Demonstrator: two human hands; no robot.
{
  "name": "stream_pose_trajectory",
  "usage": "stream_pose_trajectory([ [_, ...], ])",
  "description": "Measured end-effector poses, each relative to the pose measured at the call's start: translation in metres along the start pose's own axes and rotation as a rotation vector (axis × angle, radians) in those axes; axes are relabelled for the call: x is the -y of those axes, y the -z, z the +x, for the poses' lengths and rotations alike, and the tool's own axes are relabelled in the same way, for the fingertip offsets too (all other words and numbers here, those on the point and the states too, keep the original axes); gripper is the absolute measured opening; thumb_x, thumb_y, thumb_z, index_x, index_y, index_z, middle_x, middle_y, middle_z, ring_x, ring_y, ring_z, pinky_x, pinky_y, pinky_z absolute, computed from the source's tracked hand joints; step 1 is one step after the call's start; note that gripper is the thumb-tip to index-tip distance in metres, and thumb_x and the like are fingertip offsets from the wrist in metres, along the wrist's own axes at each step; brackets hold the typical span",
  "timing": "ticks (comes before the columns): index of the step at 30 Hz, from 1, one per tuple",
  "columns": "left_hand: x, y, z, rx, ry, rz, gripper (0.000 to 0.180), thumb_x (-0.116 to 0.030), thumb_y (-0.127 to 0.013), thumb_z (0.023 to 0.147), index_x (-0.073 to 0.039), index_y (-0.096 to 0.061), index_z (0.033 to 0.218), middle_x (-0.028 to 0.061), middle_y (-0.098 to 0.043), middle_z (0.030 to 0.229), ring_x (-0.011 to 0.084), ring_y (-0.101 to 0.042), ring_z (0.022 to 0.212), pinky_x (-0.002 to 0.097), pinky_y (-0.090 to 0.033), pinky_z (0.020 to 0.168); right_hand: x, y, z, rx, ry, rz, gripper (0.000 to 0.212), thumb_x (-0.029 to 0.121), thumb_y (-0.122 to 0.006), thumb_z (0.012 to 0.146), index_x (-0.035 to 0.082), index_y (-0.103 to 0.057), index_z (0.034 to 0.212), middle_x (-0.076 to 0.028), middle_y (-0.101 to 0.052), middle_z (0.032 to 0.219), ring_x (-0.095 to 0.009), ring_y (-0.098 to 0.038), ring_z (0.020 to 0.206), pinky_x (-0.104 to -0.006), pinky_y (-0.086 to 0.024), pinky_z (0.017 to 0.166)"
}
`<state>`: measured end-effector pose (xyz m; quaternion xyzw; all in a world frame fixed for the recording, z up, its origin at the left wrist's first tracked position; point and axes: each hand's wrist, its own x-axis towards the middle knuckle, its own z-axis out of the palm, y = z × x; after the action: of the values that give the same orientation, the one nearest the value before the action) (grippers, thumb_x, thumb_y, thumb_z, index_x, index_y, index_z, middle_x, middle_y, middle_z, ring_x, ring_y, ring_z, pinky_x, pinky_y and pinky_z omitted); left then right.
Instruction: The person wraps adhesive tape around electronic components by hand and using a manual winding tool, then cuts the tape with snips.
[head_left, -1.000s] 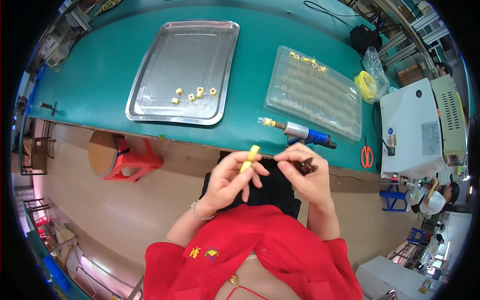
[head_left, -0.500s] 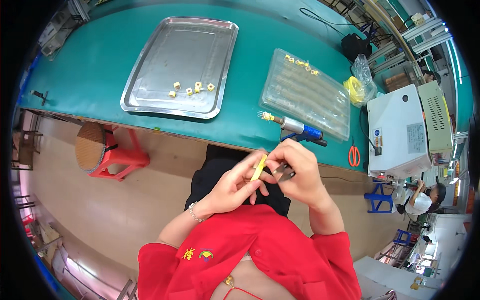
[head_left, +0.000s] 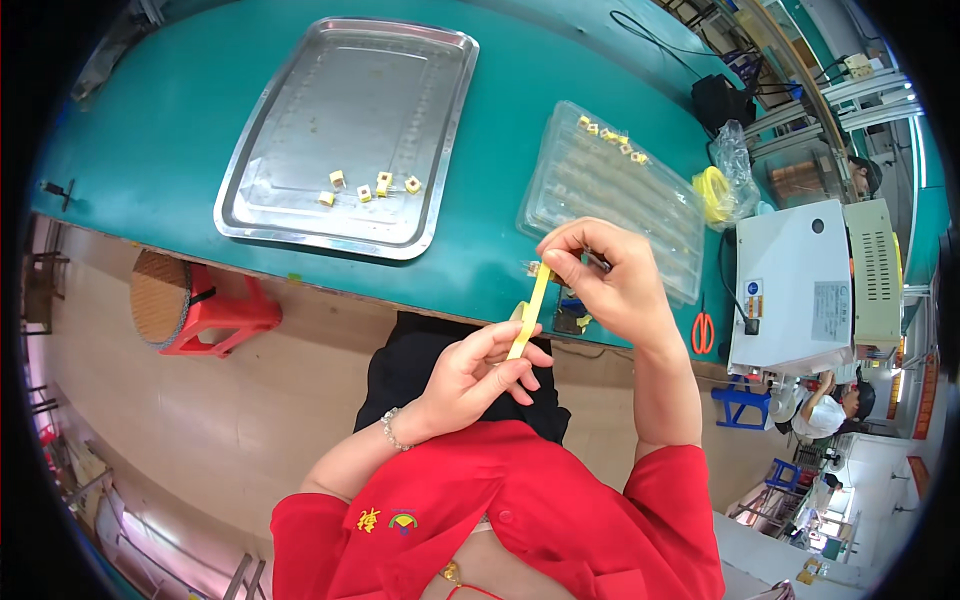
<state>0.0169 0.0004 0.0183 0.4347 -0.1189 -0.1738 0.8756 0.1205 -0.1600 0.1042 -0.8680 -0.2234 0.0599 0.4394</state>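
Note:
My left hand (head_left: 470,368) holds a narrow roll of yellow tape (head_left: 532,318) between thumb and fingers, over my lap just off the table's front edge. My right hand (head_left: 612,278), higher up and to the right, pinches the tape's free end, so a short strip is stretched between the hands. A dark metal tool is partly tucked in the right palm; its shape is mostly hidden. Behind the right fingers, a small component with metal pins (head_left: 531,268) shows near the strip's upper end. The blue and silver holder there is largely covered by my hand.
A metal tray (head_left: 370,110) with several small yellow components (head_left: 383,182) lies to the left. Further right are a clear plastic tray (head_left: 640,205) with more components, orange-handled scissors (head_left: 703,333), a yellow coil (head_left: 712,190) and a white machine (head_left: 785,275). A red stool (head_left: 235,312) stands below.
My right hand has moved up and away from the left, drawing out a longer strip of yellow tape. It now covers the blue and silver holder. The view has shifted slightly.

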Motion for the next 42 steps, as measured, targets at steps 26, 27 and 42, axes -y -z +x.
stream_pose_trajectory([
  [26, 0.032, 0.006, -0.008, 0.045, 0.170, -0.130, 0.030, -0.002, -0.044, 0.092, 0.000, -0.042, 0.122, 0.0167, -0.058, 0.109, 0.0141, -0.060, 0.083, 0.0268, -0.055, 0.069, -0.009, 0.012, 0.032, 0.356, -0.410, 0.209, 0.012, 0.010, -0.064, 0.080, -0.002, -0.065, 0.079, 0.000, -0.057, 0.062, -0.003, -0.047, 0.052, -0.0203, -0.036, 0.045],
  [27, 0.031, 0.006, -0.009, 0.034, 0.157, -0.127, 0.030, -0.003, -0.043, 0.093, 0.000, -0.042, 0.122, 0.0168, -0.058, 0.108, 0.0139, -0.060, 0.082, 0.0267, -0.055, 0.069, -0.001, 0.015, 0.032, 0.337, -0.396, 0.178, 0.012, 0.010, -0.064, 0.080, -0.002, -0.065, 0.079, -0.001, -0.059, 0.064, -0.004, -0.050, 0.055, -0.0204, -0.038, 0.048],
  [42, 0.020, -0.005, -0.004, -0.141, 0.014, -0.125, 0.018, -0.005, -0.049, 0.090, 0.004, -0.050, 0.105, 0.0150, -0.063, 0.087, 0.0128, -0.061, 0.063, 0.0221, -0.051, 0.047, 0.023, -0.019, -0.083, -0.072, 0.271, 0.018, 0.025, 0.001, -0.077, 0.063, 0.001, -0.066, 0.086, -0.008, -0.058, 0.077, -0.015, -0.054, 0.064, -0.0244, -0.041, 0.054],
])
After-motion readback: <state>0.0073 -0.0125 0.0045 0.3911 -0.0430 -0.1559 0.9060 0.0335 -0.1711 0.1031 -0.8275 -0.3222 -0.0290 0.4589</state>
